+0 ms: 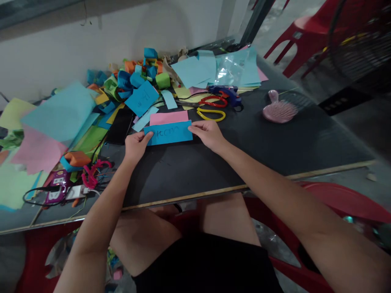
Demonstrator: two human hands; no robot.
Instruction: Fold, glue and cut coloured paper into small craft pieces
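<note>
Evidently, the bright blue rectangular paper strip is pinched at both ends so that it stays flat and straight: the left hand has its grip closed on one end, thumb on top, and the right hand nips the opposite upper corner. It is held over the near middle of the dark grey tabletop, just in front of the pink rectangular paper piece, probably to keep their long edges roughly aligned; whether the two touch cannot be told. The red and yellow looped handles lie just beyond, presumably for easy reach. The strip looks smooth and crisp-edged, wider than tall, with dark handwriting across it, too blurred to read surely.
</note>
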